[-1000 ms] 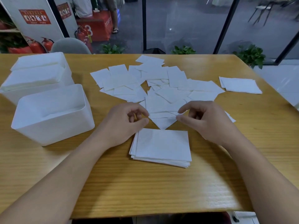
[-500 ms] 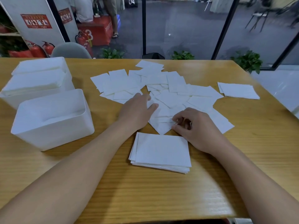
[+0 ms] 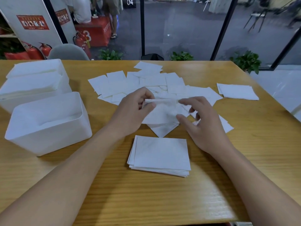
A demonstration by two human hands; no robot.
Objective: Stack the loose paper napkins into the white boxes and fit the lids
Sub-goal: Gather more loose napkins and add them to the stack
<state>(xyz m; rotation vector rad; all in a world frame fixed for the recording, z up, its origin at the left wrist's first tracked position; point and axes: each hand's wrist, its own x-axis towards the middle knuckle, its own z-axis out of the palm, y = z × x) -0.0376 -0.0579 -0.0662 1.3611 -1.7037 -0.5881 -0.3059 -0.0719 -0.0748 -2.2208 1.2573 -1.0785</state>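
Fingers (image 3: 147,106) of the left hand (image 3: 132,114) pinch a lifted napkin (image 3: 162,110); the right hand (image 3: 197,126) pinches its other edge above the loose napkins (image 3: 143,82). A stack (image 3: 161,154) lies nearer on the counter (image 3: 146,196), white boxes (image 3: 47,123) to the left.

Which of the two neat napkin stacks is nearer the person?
The thicker stack, just below both hands; the thinner stack lies at the table's far right.

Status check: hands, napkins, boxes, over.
Left hand and right hand pinch one napkin above the loose pile. Neat stack waits nearby. Near box open, unobstructed.
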